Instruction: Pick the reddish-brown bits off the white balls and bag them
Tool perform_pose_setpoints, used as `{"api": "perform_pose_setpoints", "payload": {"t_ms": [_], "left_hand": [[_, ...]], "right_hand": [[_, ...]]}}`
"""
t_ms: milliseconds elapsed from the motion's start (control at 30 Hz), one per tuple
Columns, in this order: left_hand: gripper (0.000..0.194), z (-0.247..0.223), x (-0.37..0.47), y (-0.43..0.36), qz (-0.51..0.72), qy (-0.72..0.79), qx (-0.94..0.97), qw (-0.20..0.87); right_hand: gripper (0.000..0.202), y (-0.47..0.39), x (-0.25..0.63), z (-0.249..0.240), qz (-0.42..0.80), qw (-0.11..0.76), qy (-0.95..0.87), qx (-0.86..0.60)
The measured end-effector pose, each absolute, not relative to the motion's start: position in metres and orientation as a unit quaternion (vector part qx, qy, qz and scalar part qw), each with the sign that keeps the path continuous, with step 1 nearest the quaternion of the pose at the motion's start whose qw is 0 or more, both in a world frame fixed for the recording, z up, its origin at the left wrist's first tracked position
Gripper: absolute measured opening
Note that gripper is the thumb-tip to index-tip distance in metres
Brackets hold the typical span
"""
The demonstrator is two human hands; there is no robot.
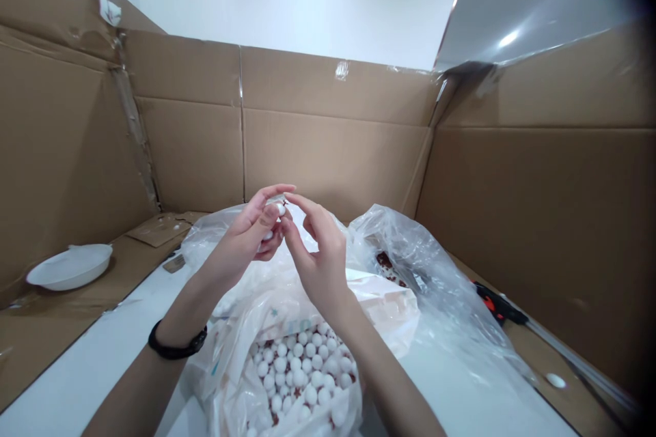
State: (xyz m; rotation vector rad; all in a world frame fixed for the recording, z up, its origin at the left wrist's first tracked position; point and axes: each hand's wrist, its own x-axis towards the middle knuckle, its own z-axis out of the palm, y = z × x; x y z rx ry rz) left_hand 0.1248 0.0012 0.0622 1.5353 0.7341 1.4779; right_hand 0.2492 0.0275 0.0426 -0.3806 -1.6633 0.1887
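Note:
My left hand [261, 224] is closed around small white balls [281, 208], one pinched between thumb and finger and another showing lower against the fingers. A small dark piece sticks out at the top ball. My right hand [318, 246] meets it from the right, its thumb and forefinger closed near that piece; what exactly they grip is too small to tell. Below both hands, an open plastic bag [236, 362] holds many white balls [300, 362] with reddish-brown bits among them.
Cardboard walls [333, 143] surround the white table [133, 328]. At the left lies a white dish [72, 268]. Clear plastic [435, 273] spreads at the right, partly over reddish-brown pieces [389, 268]. Beyond it are a black-and-red tool [495, 304] and a small white disc [555, 380].

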Motion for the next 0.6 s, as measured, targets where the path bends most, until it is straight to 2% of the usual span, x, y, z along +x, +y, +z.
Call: {"api": "perform_pose_setpoints", "payload": {"t_ms": [267, 600], "left_hand": [[0.036, 0.061, 0.129, 0.002, 0.605, 0.307, 0.62, 0.395], [0.035, 0.063, 0.135, -0.004, 0.608, 0.31, 0.579, 0.447]], "right_hand": [[0.017, 0.035, 0.252, 0.044, 0.085, 0.663, -0.722, -0.181], [0.015, 0.038, 0.256, 0.046, -0.076, 0.643, -0.73, -0.218]]}}
